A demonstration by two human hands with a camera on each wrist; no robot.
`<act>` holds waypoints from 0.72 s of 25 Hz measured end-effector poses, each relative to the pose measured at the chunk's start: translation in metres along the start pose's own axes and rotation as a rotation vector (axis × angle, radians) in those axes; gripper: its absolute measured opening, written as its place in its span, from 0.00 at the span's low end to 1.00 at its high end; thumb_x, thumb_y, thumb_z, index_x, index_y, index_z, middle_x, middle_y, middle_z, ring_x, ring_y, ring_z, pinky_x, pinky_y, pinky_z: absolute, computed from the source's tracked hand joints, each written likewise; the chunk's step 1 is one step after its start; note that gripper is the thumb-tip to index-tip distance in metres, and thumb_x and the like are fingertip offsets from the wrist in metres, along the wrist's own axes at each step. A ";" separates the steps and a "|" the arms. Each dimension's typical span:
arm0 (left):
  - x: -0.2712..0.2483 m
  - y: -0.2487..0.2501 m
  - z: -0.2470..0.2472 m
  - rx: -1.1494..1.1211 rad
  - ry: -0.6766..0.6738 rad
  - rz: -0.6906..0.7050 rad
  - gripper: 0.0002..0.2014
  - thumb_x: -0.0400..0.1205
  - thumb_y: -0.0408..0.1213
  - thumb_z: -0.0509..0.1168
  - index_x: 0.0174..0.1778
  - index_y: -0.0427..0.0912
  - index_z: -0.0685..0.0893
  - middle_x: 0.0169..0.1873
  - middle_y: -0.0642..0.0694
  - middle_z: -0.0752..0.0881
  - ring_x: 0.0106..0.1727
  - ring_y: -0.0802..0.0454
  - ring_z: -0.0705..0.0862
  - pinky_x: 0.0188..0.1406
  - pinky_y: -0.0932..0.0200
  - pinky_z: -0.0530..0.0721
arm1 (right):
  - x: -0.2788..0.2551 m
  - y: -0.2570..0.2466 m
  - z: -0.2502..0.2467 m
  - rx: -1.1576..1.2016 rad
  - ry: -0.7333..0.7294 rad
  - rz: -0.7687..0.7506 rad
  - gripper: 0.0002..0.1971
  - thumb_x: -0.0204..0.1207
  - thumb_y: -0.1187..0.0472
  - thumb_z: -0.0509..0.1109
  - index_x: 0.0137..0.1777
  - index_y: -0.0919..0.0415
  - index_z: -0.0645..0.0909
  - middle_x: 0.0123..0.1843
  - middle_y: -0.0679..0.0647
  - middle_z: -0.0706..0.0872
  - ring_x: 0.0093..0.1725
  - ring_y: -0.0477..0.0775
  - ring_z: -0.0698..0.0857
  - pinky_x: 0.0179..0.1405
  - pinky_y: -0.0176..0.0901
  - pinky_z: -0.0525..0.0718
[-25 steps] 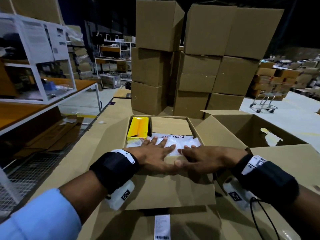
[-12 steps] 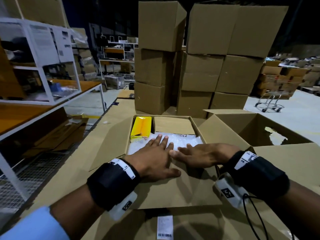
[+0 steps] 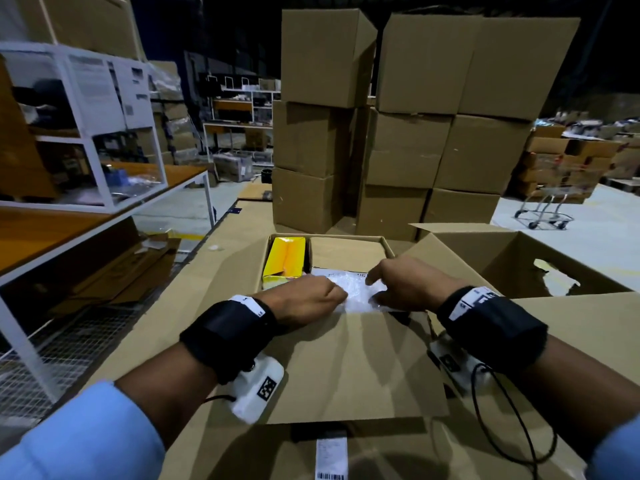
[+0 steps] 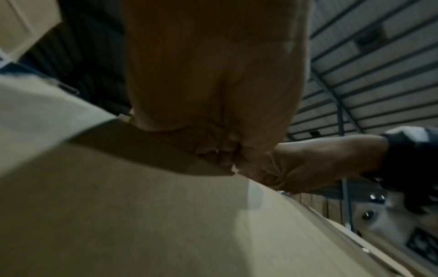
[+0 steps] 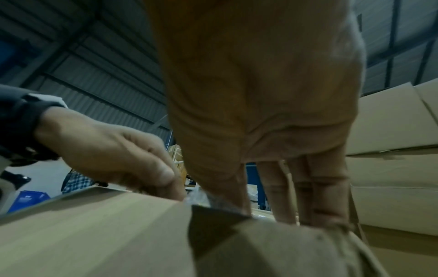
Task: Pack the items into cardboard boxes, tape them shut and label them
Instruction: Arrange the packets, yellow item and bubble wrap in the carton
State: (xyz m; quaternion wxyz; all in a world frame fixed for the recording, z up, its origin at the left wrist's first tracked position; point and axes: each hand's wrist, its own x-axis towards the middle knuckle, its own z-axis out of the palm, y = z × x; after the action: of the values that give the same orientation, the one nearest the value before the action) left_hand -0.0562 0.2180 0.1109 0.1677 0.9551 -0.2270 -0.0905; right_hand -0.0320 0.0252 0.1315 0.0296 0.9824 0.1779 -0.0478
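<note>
— Looking down from the head view, we see the open cardboard box (image 3: 346, 362) straight in front of us, its near flap folded in over the opening; both our hands sit at that flap's far edge.

— What do we make of the left hand (image 3: 304, 301)?

— Its fingers are curled downward over the flap's edge; the left wrist view shows the knuckles bent tight against the cardboard, but we cannot tell whether they actually grip the flap or only press on it.

— And the right hand (image 3: 407, 282)?

— It reaches into the box just beside the left; in the right wrist view its fingers (image 5: 279, 191) run straight down past the flap's edge, relaxed and grasping nothing that we can see; their tips meet the white plastic packet (image 3: 356, 289) lying inside.

— Where do the packed items lie?

— A yellow carton (image 3: 285, 259) stands in the box's far left corner; a flat brown parcel (image 3: 346, 252) lies to its right along the far wall; the white packet sits nearer us, partly under the flap.

— Anything around the box?

— A second open box (image 3: 519, 258) touches it on the right, with a ragged hole in its inner wall; a white barcode label (image 3: 330, 457) is stuck on the cardboard nearest us; tall stacks of closed cartons (image 3: 408, 133) rise behind; a white shelving frame (image 3: 86, 140) stands to the left; a trolley (image 3: 545, 209) waits on the floor far right.
</note>
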 end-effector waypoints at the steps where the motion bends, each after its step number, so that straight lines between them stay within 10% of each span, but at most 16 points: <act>1: 0.003 0.001 0.002 0.055 0.067 -0.002 0.17 0.92 0.37 0.51 0.48 0.30 0.80 0.47 0.32 0.81 0.48 0.39 0.75 0.44 0.51 0.68 | 0.001 0.001 0.002 -0.007 -0.022 0.005 0.26 0.81 0.52 0.72 0.79 0.48 0.75 0.68 0.57 0.85 0.67 0.61 0.83 0.60 0.45 0.80; 5: 0.012 0.008 0.010 0.074 0.159 -0.019 0.18 0.91 0.41 0.52 0.39 0.38 0.76 0.44 0.35 0.80 0.51 0.36 0.78 0.45 0.48 0.71 | 0.012 0.001 0.006 -0.059 -0.220 0.011 0.40 0.80 0.61 0.71 0.88 0.44 0.55 0.71 0.61 0.82 0.64 0.63 0.82 0.55 0.46 0.81; 7: 0.013 0.009 0.014 0.011 0.073 -0.048 0.27 0.89 0.58 0.48 0.64 0.42 0.81 0.68 0.36 0.81 0.69 0.37 0.77 0.66 0.46 0.73 | 0.018 -0.002 0.005 -0.114 -0.308 0.001 0.51 0.73 0.69 0.74 0.88 0.41 0.48 0.68 0.62 0.83 0.56 0.63 0.83 0.48 0.48 0.83; 9: 0.010 0.012 0.019 0.119 -0.084 -0.116 0.41 0.85 0.71 0.42 0.88 0.47 0.59 0.87 0.41 0.58 0.87 0.39 0.56 0.84 0.39 0.53 | 0.024 -0.008 0.002 -0.181 -0.351 -0.018 0.54 0.71 0.71 0.75 0.89 0.42 0.47 0.74 0.61 0.80 0.64 0.63 0.82 0.53 0.47 0.82; 13: 0.013 0.012 0.021 0.199 -0.205 -0.139 0.49 0.79 0.78 0.37 0.89 0.50 0.41 0.89 0.46 0.39 0.88 0.42 0.37 0.83 0.32 0.36 | 0.034 -0.015 0.000 -0.226 -0.410 -0.034 0.48 0.76 0.70 0.71 0.89 0.46 0.48 0.87 0.57 0.64 0.82 0.60 0.69 0.71 0.48 0.74; 18: 0.018 0.005 0.023 0.257 -0.238 -0.135 0.50 0.76 0.82 0.40 0.89 0.55 0.40 0.88 0.47 0.38 0.88 0.42 0.36 0.81 0.30 0.33 | 0.030 0.001 -0.002 -0.136 -0.251 -0.086 0.40 0.77 0.63 0.74 0.86 0.44 0.62 0.81 0.53 0.73 0.76 0.57 0.75 0.65 0.41 0.74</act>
State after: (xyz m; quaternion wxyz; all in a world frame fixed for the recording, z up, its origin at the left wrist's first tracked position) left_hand -0.0482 0.1995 0.0900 0.0097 0.9642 -0.1902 -0.1844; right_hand -0.0034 0.0348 0.1305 0.1160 0.9560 0.2174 -0.1594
